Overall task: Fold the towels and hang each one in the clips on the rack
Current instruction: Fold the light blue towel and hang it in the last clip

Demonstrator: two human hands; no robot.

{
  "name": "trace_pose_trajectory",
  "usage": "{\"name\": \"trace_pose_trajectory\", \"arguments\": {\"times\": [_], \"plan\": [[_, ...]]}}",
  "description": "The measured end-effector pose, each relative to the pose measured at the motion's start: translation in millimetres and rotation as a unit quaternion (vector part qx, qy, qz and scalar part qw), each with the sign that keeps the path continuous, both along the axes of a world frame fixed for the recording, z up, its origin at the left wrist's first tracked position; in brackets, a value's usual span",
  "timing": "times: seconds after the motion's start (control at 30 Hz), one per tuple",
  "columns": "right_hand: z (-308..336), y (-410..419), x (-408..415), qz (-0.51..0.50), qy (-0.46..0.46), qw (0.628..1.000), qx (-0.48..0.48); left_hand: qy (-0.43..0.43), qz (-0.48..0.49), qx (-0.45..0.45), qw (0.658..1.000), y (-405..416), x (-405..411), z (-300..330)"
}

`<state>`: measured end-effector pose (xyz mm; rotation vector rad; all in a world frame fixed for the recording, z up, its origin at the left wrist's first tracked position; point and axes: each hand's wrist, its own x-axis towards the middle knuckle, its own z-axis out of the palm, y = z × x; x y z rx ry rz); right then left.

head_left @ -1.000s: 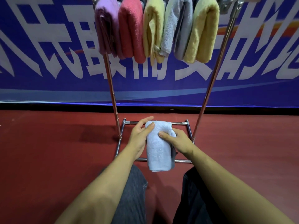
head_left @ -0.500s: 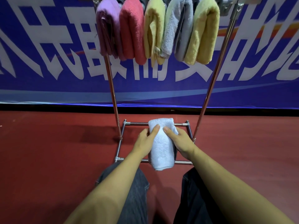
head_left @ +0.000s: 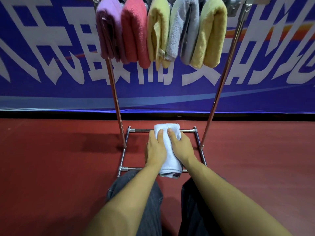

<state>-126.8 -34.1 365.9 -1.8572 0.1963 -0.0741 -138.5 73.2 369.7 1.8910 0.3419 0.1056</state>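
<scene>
White terry towel [head_left: 167, 149], folded into a long narrow bundle, was held between both hands above the red floor [head_left: 59, 159], over the square metal base of the rack [head_left: 124, 155]. Left hand [head_left: 156, 149] lay along its left side with the thumb across the top face and the fingers wrapped under, out of sight; right hand [head_left: 182, 148] mirrored it on the right side, thumb on top, fingers curled round the edge. Both gripped the cloth; neither was spread flat. Long axis of the towel ran away from the person, far end near the rear bar of the base, near folded end just past the front bar, slightly tilted to the right. Two slanting chrome uprights rose from the base on either side of the hands. Above, five folded towels hung side by side: purple towel [head_left: 109, 29], red towel [head_left: 134, 31], yellow towel [head_left: 158, 33], grey towel [head_left: 184, 29], mustard towel [head_left: 211, 33]; the clips holding them were mostly cut off by the top edge. Blue banner [head_left: 51, 82] with large white characters stood behind. Dark trouser legs [head_left: 150, 201] showed under the forearms.
</scene>
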Motion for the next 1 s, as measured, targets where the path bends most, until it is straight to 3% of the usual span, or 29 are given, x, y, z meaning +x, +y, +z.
{"name": "trace_pose_trajectory", "arguments": {"times": [0.1, 0.2, 0.3, 0.43, 0.57, 0.7, 0.77, 1.0], "plan": [[9, -2, 0, 0.011, 0.044, 0.993, 0.107, -0.018, 0.005, -0.048, 0.999, 3, 2, 3], [15, -8, -2, 0.091, 0.132, 0.963, 0.215, 0.011, 0.033, -0.088, 0.995, 10, 7, 7], [17, -9, -7, 0.153, 0.126, 0.954, 0.224, 0.036, 0.029, -0.134, 0.99, 19, 13, 2], [13, -10, -5, 0.106, 0.082, 0.975, 0.179, 0.061, 0.018, -0.104, 0.993, 17, 12, -4], [3, -16, 0, 0.059, 0.081, 0.986, 0.131, -0.037, 0.053, -0.044, 0.997, 15, 11, -7], [-1, -20, 4, 0.026, 0.091, 0.99, 0.1, -0.032, -0.074, -0.015, 0.997, 9, 12, -13], [1, -20, 6, 0.053, 0.103, 0.982, 0.147, -0.004, -0.126, -0.014, 0.992, 6, 10, -12], [11, -20, 2, 0.113, 0.119, 0.949, 0.271, -0.002, -0.084, -0.102, 0.991, 10, 9, -2]]}}
